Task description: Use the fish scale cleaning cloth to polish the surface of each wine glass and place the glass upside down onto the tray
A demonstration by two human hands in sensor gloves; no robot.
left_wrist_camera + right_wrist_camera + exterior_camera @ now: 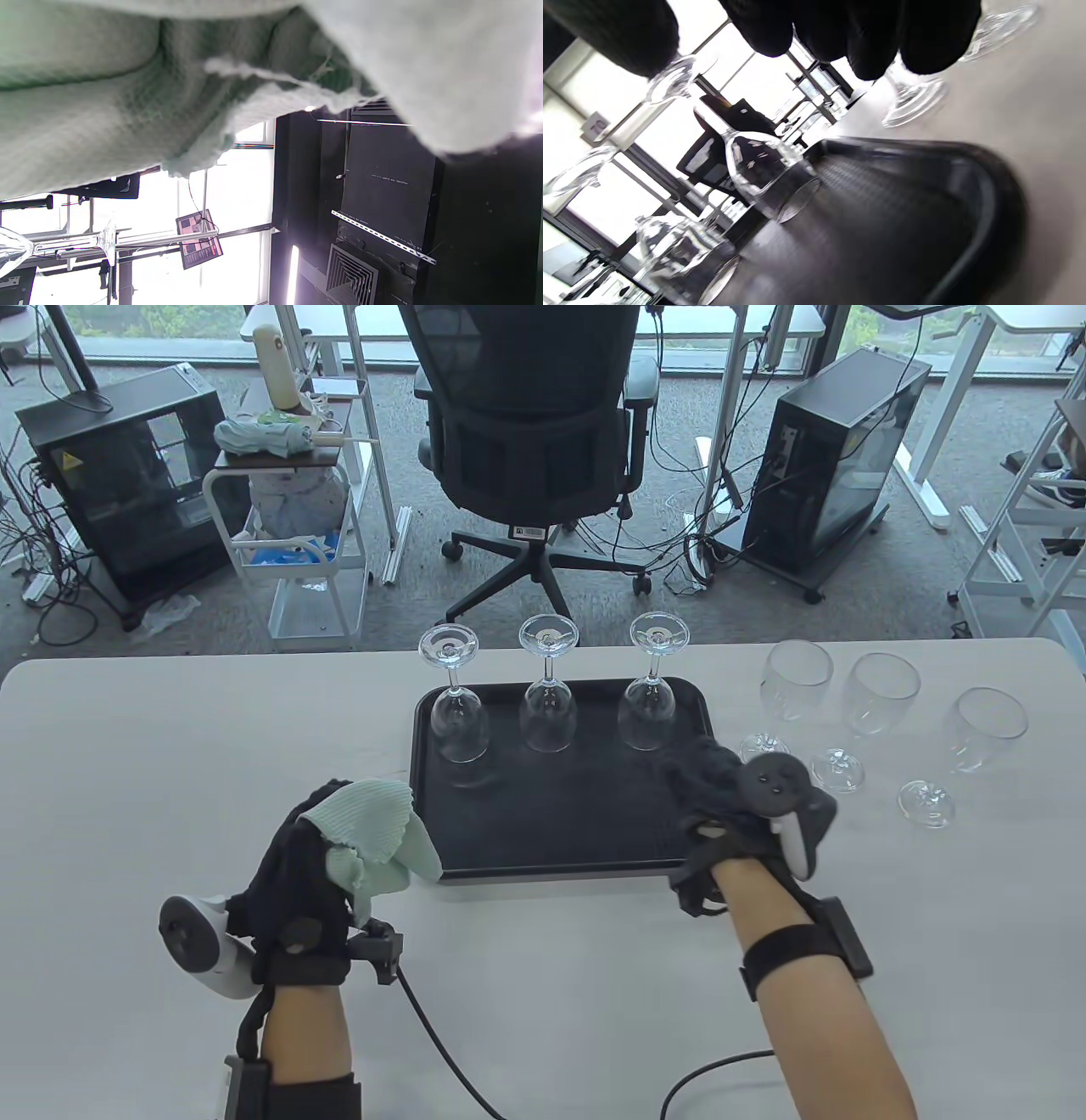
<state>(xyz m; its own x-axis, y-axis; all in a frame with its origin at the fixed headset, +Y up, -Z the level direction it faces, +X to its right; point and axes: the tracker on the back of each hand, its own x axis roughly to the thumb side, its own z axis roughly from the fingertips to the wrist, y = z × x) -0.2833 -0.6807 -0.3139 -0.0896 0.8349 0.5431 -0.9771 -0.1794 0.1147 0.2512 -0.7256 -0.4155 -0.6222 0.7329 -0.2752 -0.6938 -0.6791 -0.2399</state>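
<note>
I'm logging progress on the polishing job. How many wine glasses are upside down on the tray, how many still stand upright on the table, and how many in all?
Upside down on the tray: 3
Upright on the table: 3
Total: 6

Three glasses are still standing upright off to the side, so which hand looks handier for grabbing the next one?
The right hand. It holds nothing and hovers over the tray's right edge, close to the nearest upright glass. The left hand is farther away and grips the green cloth.
</note>
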